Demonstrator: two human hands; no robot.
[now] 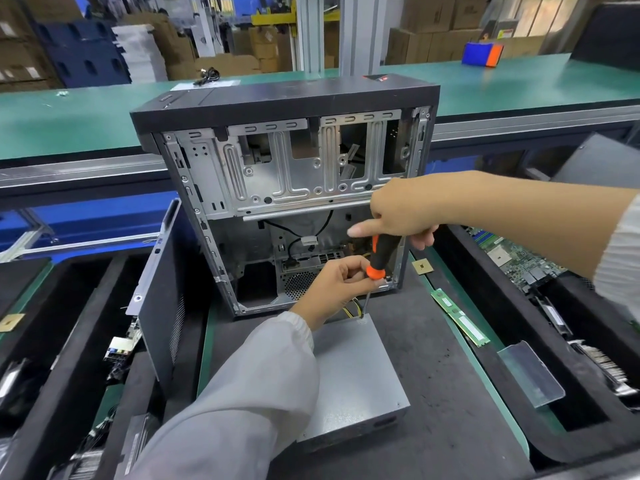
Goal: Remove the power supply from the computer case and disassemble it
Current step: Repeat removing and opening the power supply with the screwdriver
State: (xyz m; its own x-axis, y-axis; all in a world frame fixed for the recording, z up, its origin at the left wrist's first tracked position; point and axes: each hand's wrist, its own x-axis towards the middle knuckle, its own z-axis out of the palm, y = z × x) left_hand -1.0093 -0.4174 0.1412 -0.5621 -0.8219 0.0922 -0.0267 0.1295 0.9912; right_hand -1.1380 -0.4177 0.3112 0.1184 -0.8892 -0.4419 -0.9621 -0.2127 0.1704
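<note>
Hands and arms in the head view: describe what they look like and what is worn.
Both hands are bare, with no gloves, rings or watch visible. The left hand comes out of a loose, pale grey long sleeve gathered at an elastic cuff. The right hand has a bare forearm, with a white ribbed sleeve pushed up at the frame edge.

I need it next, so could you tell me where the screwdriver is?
Centre of the head view: right hand grips the screwdriver upright, its tip on the power supply.
</note>
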